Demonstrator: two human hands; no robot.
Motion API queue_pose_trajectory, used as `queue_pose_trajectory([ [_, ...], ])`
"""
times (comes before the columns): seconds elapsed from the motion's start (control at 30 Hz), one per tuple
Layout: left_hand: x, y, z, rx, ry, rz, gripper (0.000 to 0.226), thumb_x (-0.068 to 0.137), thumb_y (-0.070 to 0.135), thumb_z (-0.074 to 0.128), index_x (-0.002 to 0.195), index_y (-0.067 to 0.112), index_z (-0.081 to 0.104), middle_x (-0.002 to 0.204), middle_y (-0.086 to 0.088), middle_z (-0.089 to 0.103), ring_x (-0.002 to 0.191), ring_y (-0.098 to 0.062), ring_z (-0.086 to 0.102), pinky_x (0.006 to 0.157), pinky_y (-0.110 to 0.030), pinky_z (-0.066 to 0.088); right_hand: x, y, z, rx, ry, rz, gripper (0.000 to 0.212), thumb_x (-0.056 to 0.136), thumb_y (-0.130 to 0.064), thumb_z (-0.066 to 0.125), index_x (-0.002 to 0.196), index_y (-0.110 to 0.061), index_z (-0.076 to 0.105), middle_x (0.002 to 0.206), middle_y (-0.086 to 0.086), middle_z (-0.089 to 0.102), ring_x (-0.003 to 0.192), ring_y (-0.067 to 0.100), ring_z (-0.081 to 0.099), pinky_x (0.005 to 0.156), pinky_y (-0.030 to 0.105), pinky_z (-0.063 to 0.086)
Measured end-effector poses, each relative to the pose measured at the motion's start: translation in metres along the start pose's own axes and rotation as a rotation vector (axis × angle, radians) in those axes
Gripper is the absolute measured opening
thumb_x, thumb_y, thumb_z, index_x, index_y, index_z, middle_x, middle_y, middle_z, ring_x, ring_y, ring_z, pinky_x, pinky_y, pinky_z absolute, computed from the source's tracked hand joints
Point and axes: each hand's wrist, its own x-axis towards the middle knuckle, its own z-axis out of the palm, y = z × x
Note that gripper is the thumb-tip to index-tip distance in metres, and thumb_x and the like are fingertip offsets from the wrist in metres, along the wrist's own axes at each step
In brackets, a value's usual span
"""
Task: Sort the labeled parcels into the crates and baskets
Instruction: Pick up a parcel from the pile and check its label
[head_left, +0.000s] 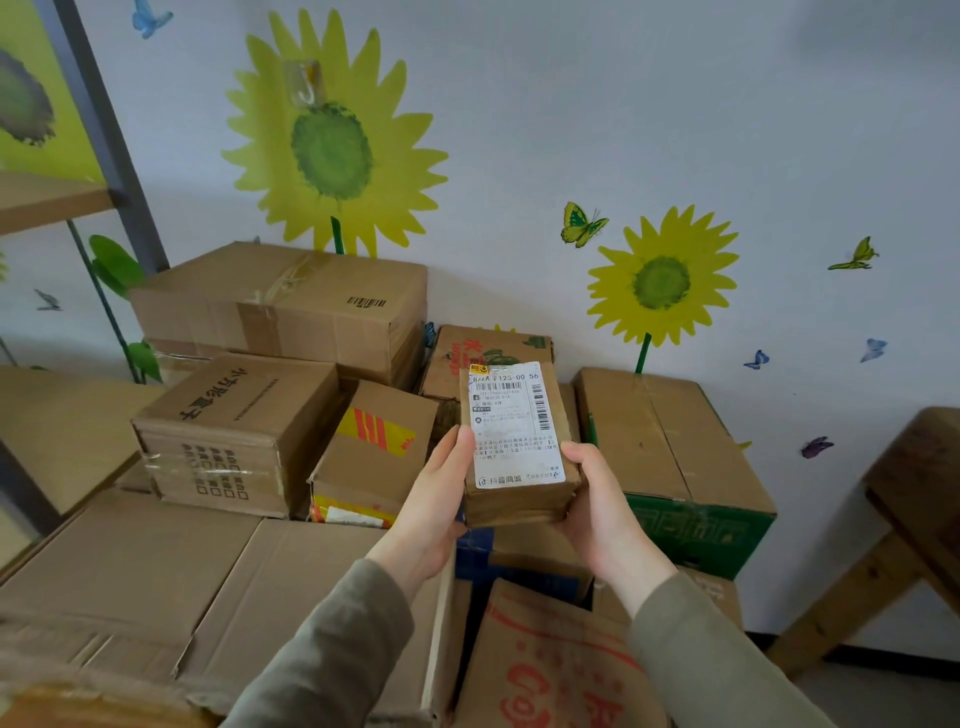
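A small brown cardboard parcel (519, 493) with a white shipping label facing up is held in the air above the pile of boxes. My left hand (434, 509) grips its left side, thumb along the label's edge. My right hand (602, 509) grips its right side, thumb on the top edge. The label shows barcodes and printed text. No crate or basket is in view.
Cardboard boxes are stacked against the wall: a large taped box (280, 306), a printed box (234, 431), a box with red-yellow tape (374, 447), a green-sided box (675, 467) and flat cartons (156, 582) in front. A wooden bench (914, 499) stands right; a shelf frame (109, 135) left.
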Motion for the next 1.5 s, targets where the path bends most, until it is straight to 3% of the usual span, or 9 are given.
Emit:
queue_pose_trajectory([
  [0.13,-0.004,-0.004,-0.002,-0.029,-0.016,0.005,0.043,0.097,0.049,0.04,0.138,0.037,0.041,0.115,0.007,0.068,0.106,-0.016,0.064,0.082,-0.041,0.057,-0.004,-0.002,0.001,-0.044,0.005,0.024,0.03,0.096,-0.033,0.04,0.095,-0.019,0.067,0.095,0.005,0.073,0.089,0.018,0.061,0.074,0.031,0.047],
  [0.37,-0.001,-0.009,-0.005,-0.039,-0.039,-0.004,0.046,0.098,0.048,0.037,0.141,0.034,0.037,0.119,0.007,0.066,0.107,-0.015,0.063,0.091,-0.042,0.052,-0.009,-0.002,0.005,-0.14,0.125,0.034,0.027,0.094,-0.026,0.042,0.079,-0.019,0.062,0.08,0.002,0.066,0.072,0.015,0.053,0.062,0.029,0.039],
  [0.53,0.009,-0.011,-0.015,0.053,-0.14,0.0,0.05,0.097,0.049,0.038,0.145,0.033,0.033,0.124,0.007,0.063,0.112,-0.014,0.06,0.1,-0.044,0.046,-0.015,0.007,0.017,-0.122,0.188,0.0,0.022,0.092,-0.032,0.044,0.097,-0.027,0.066,0.095,-0.002,0.073,0.092,0.017,0.062,0.076,0.032,0.046],
  [0.63,0.014,-0.011,-0.022,0.07,-0.19,-0.042,0.053,0.097,0.05,0.038,0.146,0.031,0.031,0.13,0.005,0.059,0.117,-0.017,0.057,0.102,-0.045,0.044,-0.02,0.013,0.024,-0.132,0.259,0.013,0.048,0.076,-0.056,0.056,0.116,-0.031,0.064,0.111,-0.004,0.07,0.109,0.02,0.061,0.098,0.044,0.044],
  [0.93,-0.014,-0.033,-0.017,0.195,-0.425,-0.118,0.049,0.096,0.05,0.041,0.141,0.03,0.041,0.124,0.005,0.063,0.111,-0.015,0.06,0.095,-0.035,0.048,-0.079,0.048,0.023,0.063,0.654,-0.04,0.07,0.058,-0.055,0.062,0.122,-0.026,0.058,0.117,0.0,0.066,0.113,0.025,0.057,0.104,0.053,0.037],
  [1.0,-0.025,-0.043,-0.008,0.224,-0.484,-0.155,0.051,0.097,0.05,0.039,0.143,0.028,0.038,0.124,0.004,0.063,0.111,-0.016,0.059,0.096,-0.037,0.047,-0.102,0.054,0.019,0.096,0.723,-0.051,0.075,0.057,-0.053,0.063,0.126,-0.025,0.056,0.119,0.001,0.065,0.113,0.026,0.058,0.102,0.052,0.04],
  [1.1,-0.042,-0.054,0.006,0.255,-0.562,-0.197,0.041,0.098,0.045,0.039,0.133,0.027,0.048,0.114,0.003,0.067,0.101,-0.014,0.064,0.07,-0.027,0.055,-0.134,0.061,0.008,0.139,0.809,-0.082,0.051,0.079,-0.041,0.062,0.124,-0.017,0.057,0.111,0.007,0.069,0.102,0.027,0.065,0.087,0.042,0.053],
  [1.27,-0.076,-0.081,0.037,0.313,-0.703,-0.271,0.051,0.094,0.052,0.045,0.139,0.029,0.043,0.126,0.002,0.062,0.115,-0.018,0.058,0.102,-0.044,0.044,-0.191,0.072,-0.015,0.215,0.981,-0.11,0.037,0.092,-0.031,0.056,0.123,-0.011,0.055,0.103,0.01,0.07,0.093,0.025,0.068,0.07,0.035,0.055],
  [1.5,-0.139,-0.132,0.08,0.406,-0.912,-0.376,0.042,0.096,0.044,0.048,0.134,0.026,0.048,0.119,0.0,0.067,0.104,-0.016,0.066,0.084,-0.035,0.055,-0.283,0.099,-0.047,0.341,1.182,-0.087,0.035,0.091,-0.026,0.055,0.12,-0.008,0.055,0.104,0.013,0.071,0.096,0.03,0.068,0.069,0.034,0.055],
])
